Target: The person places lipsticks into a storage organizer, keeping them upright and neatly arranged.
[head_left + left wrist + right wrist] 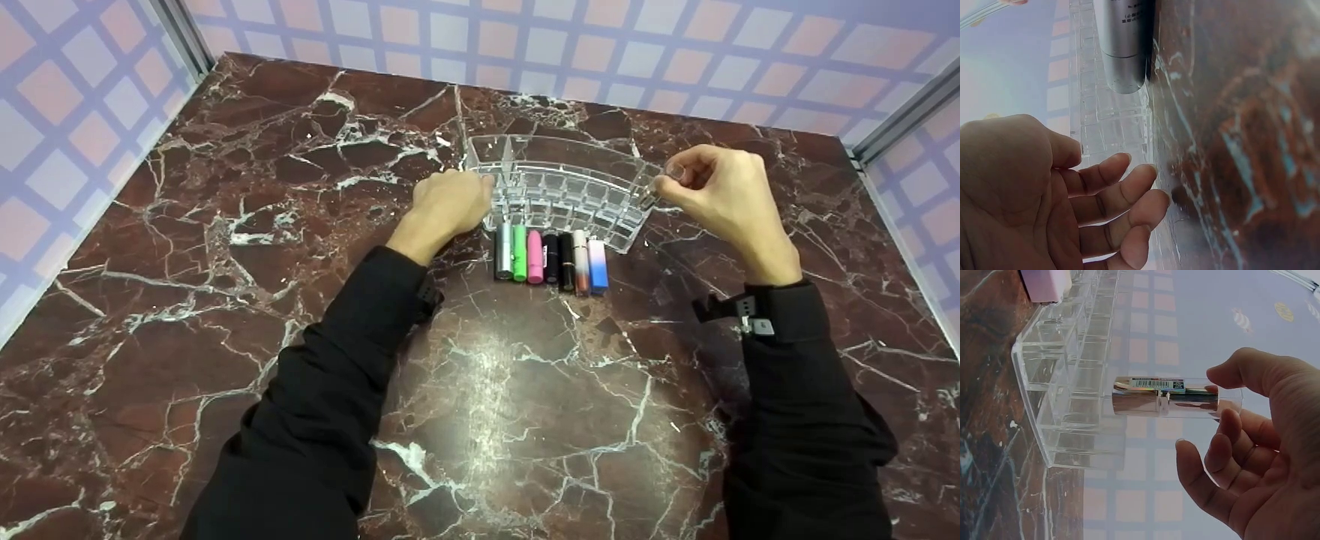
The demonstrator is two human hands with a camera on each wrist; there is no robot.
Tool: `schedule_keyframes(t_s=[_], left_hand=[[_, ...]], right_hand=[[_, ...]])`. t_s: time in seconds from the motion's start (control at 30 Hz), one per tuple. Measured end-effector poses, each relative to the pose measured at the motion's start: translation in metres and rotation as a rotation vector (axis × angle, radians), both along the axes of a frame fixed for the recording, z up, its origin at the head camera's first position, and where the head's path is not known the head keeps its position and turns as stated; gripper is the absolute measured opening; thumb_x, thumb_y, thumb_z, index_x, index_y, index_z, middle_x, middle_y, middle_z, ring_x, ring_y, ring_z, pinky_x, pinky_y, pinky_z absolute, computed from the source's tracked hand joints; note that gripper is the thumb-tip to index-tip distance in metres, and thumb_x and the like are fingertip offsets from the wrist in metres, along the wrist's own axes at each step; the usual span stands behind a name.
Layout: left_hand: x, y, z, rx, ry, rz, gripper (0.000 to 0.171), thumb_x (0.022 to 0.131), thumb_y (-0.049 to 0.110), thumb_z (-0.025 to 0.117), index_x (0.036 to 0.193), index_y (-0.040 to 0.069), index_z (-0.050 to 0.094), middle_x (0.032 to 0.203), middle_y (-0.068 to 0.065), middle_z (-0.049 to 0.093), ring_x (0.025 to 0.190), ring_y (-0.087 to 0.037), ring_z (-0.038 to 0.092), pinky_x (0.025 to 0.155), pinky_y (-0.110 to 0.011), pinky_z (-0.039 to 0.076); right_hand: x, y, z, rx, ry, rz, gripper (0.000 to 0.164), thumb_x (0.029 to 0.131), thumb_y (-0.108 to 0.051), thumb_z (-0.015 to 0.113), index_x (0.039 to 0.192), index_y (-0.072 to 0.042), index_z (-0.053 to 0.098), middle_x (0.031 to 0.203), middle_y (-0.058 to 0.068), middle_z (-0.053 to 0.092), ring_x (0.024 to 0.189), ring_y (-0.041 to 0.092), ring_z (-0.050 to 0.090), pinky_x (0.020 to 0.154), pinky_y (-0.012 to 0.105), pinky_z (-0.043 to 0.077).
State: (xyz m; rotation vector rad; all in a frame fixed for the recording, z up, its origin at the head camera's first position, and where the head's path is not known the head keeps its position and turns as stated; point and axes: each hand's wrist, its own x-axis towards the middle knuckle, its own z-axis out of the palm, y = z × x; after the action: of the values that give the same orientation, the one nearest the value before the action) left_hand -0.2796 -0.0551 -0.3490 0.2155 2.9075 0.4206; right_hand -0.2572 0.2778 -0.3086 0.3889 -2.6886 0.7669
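At the right end of the rack (pixel 585 191), we find the right hand (pixel 726 189) pinching a clear tube (pixel 1145 404); we cannot tell whether it touches the rack. By the left end, we note the left hand (pixel 451 201), fingers loosely bent, near a row of cosmetics (pixel 551 259).

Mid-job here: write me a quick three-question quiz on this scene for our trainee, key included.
1. Which hand holds the barcoded tube by the clear organizer?
2. True or false: the green tube lies between the silver tube and the pink tube.
3. Which is farthest right in the head view: (a) pink tube, (b) blue-and-white item, (c) silver tube?
Key: 1. Right hand. 2. True. 3. (b).
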Motion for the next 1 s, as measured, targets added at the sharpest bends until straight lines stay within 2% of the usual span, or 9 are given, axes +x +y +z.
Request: schedule_keyframes(t_s=[0.3, 0.67, 0.83, 1.0], left_hand=[[0.002, -0.001, 0.001, -0.007, -0.013, 0.005, 0.054, 0.113, 0.044, 0.018, 0.074, 0.016, 0.043, 0.073, -0.003, 0.041, 0.067, -0.022, 0.050, 0.059, -0.033, 0.041], [0.001, 0.000, 0.000, -0.031, -0.005, 0.004, 0.054, 0.113, 0.042, 0.017, 0.074, 0.015, 0.043, 0.074, -0.005, 0.044, 0.069, -0.023, 0.053, 0.062, -0.036, 0.045], [0.001, 0.000, 0.000, -0.023, 0.004, 0.003, 0.054, 0.113, 0.042, 0.018, 0.074, 0.015, 0.044, 0.075, -0.005, 0.045, 0.070, -0.024, 0.053, 0.063, -0.037, 0.046], [0.002, 0.001, 0.000, -0.011, 0.015, 0.004, 0.053, 0.113, 0.042, 0.019, 0.076, 0.014, 0.044, 0.082, -0.009, 0.052, 0.080, -0.028, 0.059, 0.072, -0.042, 0.051]], right_hand=[[-0.002, -0.003, -0.007, 0.049, -0.092, 0.011, 0.023, 0.092, -0.025, 0.076, 0.101, -0.003, 0.076, 0.084, 0.010, 0.073, 0.062, 0.011, 0.059, 0.056, 0.013, 0.044], [-0.005, -0.007, -0.013, 0.061, -0.076, 0.015, 0.032, 0.091, -0.025, 0.076, 0.109, 0.001, 0.076, 0.087, 0.015, 0.075, 0.060, 0.002, 0.056, 0.059, 0.010, 0.042], [-0.005, -0.007, -0.013, 0.062, -0.099, 0.009, 0.035, 0.092, -0.027, 0.077, 0.112, 0.001, 0.075, 0.088, 0.015, 0.075, 0.059, 0.003, 0.056, 0.057, 0.011, 0.042], [-0.005, -0.006, -0.012, 0.080, -0.117, 0.006, 0.039, 0.094, -0.030, 0.078, 0.115, 0.002, 0.074, 0.089, 0.016, 0.074, 0.061, 0.006, 0.057, 0.055, 0.011, 0.042]])
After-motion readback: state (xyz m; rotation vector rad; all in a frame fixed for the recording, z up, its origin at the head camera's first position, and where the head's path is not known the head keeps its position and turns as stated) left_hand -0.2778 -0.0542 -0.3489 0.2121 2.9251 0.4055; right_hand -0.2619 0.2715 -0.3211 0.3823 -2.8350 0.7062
